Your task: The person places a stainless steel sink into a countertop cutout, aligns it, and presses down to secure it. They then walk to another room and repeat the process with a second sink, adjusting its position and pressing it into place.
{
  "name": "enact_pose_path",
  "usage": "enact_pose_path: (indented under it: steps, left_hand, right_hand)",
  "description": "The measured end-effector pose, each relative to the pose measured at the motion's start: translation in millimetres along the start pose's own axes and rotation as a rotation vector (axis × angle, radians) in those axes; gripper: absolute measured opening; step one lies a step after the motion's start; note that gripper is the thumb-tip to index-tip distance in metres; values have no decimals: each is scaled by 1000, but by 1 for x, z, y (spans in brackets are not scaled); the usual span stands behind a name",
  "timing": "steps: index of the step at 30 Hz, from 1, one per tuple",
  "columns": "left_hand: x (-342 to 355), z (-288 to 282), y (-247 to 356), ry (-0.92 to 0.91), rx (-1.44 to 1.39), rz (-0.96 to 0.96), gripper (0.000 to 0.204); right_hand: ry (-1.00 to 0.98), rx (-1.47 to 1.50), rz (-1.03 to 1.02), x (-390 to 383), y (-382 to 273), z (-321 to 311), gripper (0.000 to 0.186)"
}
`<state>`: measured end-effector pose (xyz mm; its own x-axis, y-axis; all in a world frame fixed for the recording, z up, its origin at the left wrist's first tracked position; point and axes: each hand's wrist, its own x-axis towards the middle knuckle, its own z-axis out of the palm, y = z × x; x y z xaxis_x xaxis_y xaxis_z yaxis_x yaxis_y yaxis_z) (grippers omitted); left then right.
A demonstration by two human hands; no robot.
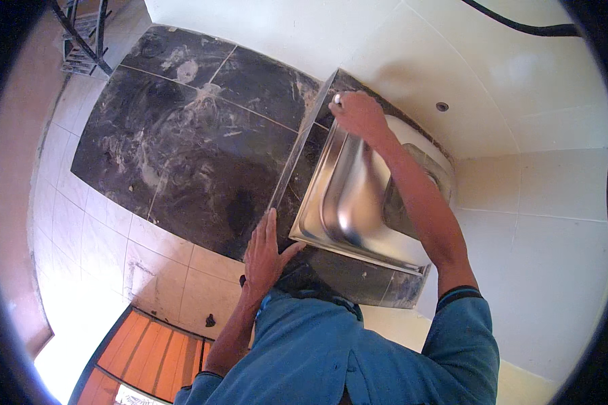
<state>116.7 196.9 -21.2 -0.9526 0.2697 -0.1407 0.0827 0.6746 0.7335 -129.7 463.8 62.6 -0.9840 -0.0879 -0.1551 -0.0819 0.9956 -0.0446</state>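
A stainless steel sink (314, 202) sits in the dark tiled counter, its bowl facing up. My right hand (360, 116) reaches across to its far left corner, with fingers closed around a small shiny piece (337, 99) whose kind I cannot make out. Left of the sink, a long narrow strip (292, 165) runs from the wall toward the counter's front. At the near end of this strip lies my left hand (265, 253), fingers stretched out and thumb spread toward the sink's near left corner. My right forearm hides part of the bowl.
Dusty black tiles (182, 128) cover the counter on the left. White wall tiles (554, 182) stand at the right, with a round wall outlet (442, 106) behind the sink. A metal frame (84, 44) is at the far left; an orange slatted panel (152, 351) is at lower left.
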Motion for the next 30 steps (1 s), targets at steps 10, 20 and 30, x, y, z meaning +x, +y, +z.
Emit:
enact_pose_path:
  steps: [10, 20, 30]
  left_hand:
    - [1, 3, 0, 6, -13, -7, 96]
    - [0, -2, 4, 10, -13, -2, 97]
    - [-2, 1, -5, 2, -64, 8, 94]
  right_hand:
    - [-206, 122, -478, -146, -106, 23, 24]
    - [62, 147, -134, -37, -25, 12, 43]
    - [-58, 86, -546, -190, -121, 30, 26]
